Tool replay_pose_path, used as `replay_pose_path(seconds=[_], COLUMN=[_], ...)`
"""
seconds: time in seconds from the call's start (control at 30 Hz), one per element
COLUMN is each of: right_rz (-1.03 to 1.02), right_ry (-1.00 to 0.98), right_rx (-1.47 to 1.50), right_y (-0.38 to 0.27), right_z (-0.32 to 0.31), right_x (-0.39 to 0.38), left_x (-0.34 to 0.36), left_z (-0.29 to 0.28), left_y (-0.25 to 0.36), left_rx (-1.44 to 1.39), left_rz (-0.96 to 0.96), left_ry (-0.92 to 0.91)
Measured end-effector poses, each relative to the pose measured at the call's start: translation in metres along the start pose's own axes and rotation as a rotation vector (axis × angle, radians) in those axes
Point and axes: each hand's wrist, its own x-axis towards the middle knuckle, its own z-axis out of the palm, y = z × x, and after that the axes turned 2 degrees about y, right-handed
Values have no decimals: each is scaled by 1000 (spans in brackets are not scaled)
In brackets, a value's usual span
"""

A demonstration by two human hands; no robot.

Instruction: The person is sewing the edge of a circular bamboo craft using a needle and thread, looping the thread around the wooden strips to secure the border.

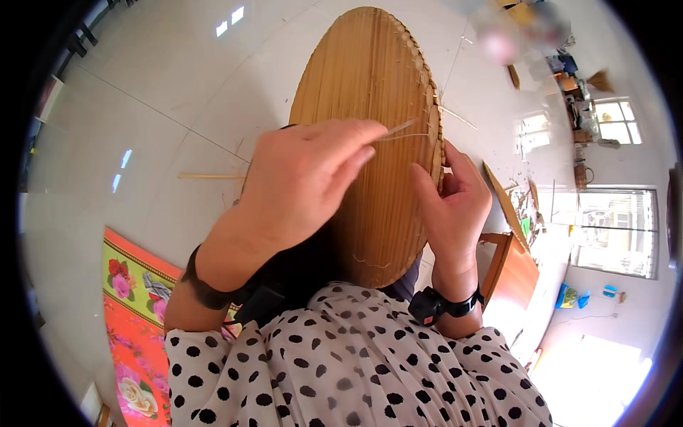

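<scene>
- Left hand, in my head view, pinches a thin pale strand.
- Right hand clasps the rim of an oval slatted panel, thumb on its face.
- I see that panel beneath the left hand.

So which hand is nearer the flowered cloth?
Left. The left hand is right of the flowered cloth, over the board; the right hand is farther right, gripping the board's edge.

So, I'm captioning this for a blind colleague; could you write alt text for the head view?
A person's left hand pinches a thin pale strand over a brown oval panel, while the right hand holds the panel's right edge. A bright floral cloth shows at left, near glossy floor tiles.
</scene>
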Motion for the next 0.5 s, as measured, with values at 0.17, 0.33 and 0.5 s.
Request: replay_pose_path(seconds=[0.17,0.33,0.5], right_rz=[66,59,8], right_ry=[-19,-57,-53], right_rx=[113,140,146], right_y=[5,11,10], right_z=[-1,-1,2], right_x=[1,2,0], left_x=[-1,5,4], left_z=[14,15,17], left_y=[-11,-12,-13], left_rx=[38,129,91], left_rz=[-24,-40,-50], left_ry=[-113,-201,-152])
